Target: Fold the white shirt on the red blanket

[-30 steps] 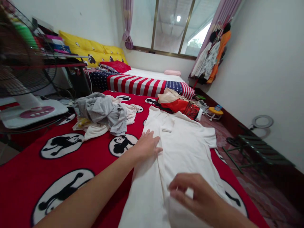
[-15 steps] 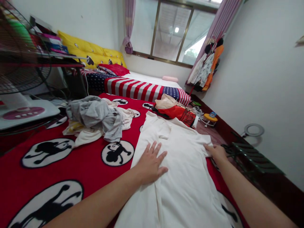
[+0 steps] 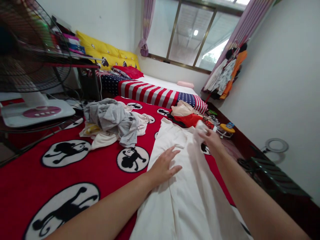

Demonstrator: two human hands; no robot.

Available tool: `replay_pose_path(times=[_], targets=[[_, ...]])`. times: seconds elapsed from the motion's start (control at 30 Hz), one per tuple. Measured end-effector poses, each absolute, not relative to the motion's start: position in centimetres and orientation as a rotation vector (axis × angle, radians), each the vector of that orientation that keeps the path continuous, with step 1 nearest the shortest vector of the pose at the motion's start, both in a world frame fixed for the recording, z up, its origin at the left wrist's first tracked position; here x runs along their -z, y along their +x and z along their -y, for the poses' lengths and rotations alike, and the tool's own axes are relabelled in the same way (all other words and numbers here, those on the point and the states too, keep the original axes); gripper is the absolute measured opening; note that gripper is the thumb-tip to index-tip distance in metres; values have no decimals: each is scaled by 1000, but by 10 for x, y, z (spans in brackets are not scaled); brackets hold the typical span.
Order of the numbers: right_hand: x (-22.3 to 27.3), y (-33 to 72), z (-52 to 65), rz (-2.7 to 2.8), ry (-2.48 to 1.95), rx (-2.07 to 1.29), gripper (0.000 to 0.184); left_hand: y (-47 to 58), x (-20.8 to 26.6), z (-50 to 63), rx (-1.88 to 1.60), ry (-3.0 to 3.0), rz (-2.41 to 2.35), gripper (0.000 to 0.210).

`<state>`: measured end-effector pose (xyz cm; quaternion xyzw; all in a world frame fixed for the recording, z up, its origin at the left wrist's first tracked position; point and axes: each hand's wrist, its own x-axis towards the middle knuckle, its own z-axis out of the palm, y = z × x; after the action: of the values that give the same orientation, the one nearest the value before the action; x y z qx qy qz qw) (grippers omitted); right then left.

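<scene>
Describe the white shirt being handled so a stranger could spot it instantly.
On the red blanket with black monkey circles, the white shirt lies spread flat under the left hand, its sleeve lifted by the right hand. Unlike the crumpled grey-and-cream clothes pile beside it, it is smoothed out.

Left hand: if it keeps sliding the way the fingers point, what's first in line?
The left hand lies flat on the white shirt, fingers aimed up toward its collar end. Straight on is more shirt, then probably the red and beige clothes beyond it; depth is hard to judge.
</scene>
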<state>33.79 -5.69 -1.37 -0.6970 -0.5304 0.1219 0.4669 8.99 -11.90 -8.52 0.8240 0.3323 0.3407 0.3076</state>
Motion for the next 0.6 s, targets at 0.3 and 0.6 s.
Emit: replay_pose_path(times=[0.3, 0.6], targets=[[14, 322, 169, 1656, -1670, -671, 52, 91, 93, 113, -1084, 2011, -861, 47], [40, 375, 333, 1967, -2237, -535, 21, 96, 79, 92, -927, 1903, -1050, 53]])
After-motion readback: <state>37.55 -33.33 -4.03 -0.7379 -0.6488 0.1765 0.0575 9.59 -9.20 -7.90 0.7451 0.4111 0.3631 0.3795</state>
